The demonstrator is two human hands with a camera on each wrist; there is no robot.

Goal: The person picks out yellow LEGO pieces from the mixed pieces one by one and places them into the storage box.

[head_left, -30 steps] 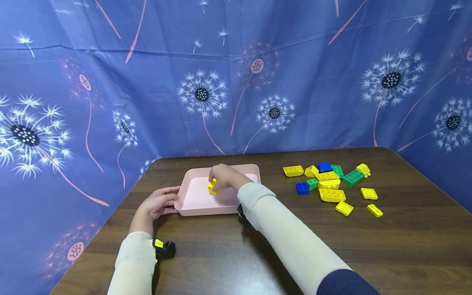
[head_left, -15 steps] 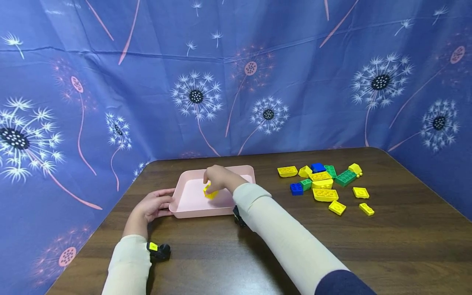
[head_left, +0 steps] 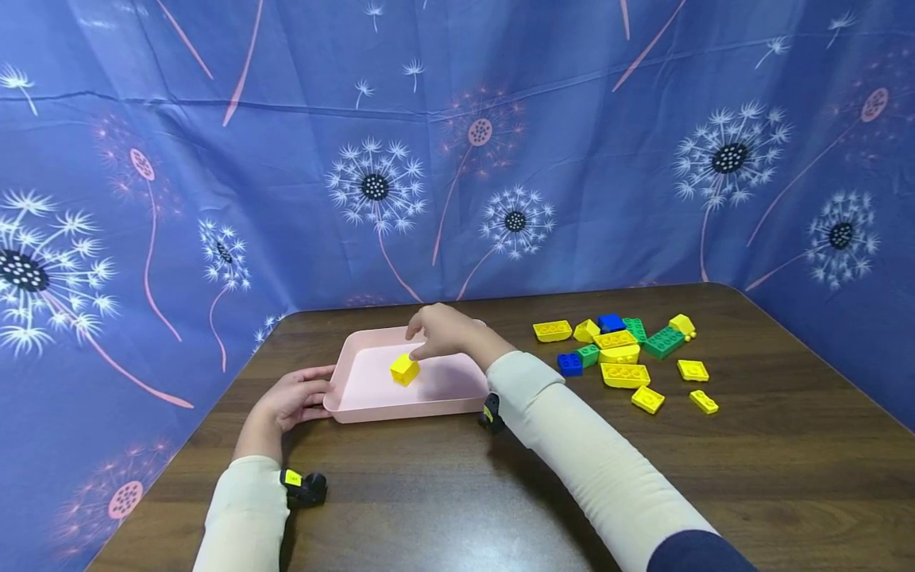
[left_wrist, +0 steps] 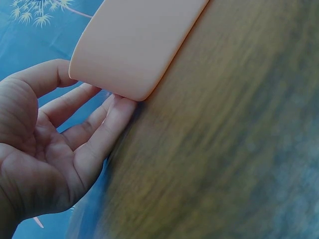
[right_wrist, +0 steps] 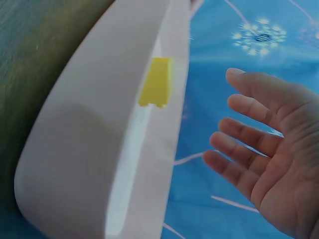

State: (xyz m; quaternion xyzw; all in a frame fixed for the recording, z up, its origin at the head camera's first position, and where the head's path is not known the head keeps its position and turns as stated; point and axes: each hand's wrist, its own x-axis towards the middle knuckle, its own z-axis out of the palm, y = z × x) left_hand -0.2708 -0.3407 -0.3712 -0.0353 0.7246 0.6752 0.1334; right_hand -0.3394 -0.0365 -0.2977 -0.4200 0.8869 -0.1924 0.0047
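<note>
A pink tray (head_left: 411, 411) lies on the table, with one yellow toy brick (head_left: 405, 369) resting on its floor. At the tray's left end my left hand (head_left: 291, 397) touches the outer wall; in the left wrist view the fingertips (left_wrist: 119, 107) meet its lower edge. Above the tray, just right of the brick, my right hand (head_left: 445, 330) hovers with relaxed, spread fingers. The right wrist view shows that hand (right_wrist: 266, 144) holding nothing, apart from the brick (right_wrist: 157, 82), which shows past the tray wall (right_wrist: 75, 124).
Loose toy bricks lie right of the tray: yellow ones such as a long brick (head_left: 625, 375), a green brick (head_left: 665, 342) and a blue brick (head_left: 569, 364). A blue dandelion-print cloth (head_left: 457, 159) hangs behind the wooden table (head_left: 429, 492).
The right hand has let go of the yellow brick and drawn up and right from it. The brick now stays on the tray floor. The left hand stays at the tray's end.
</note>
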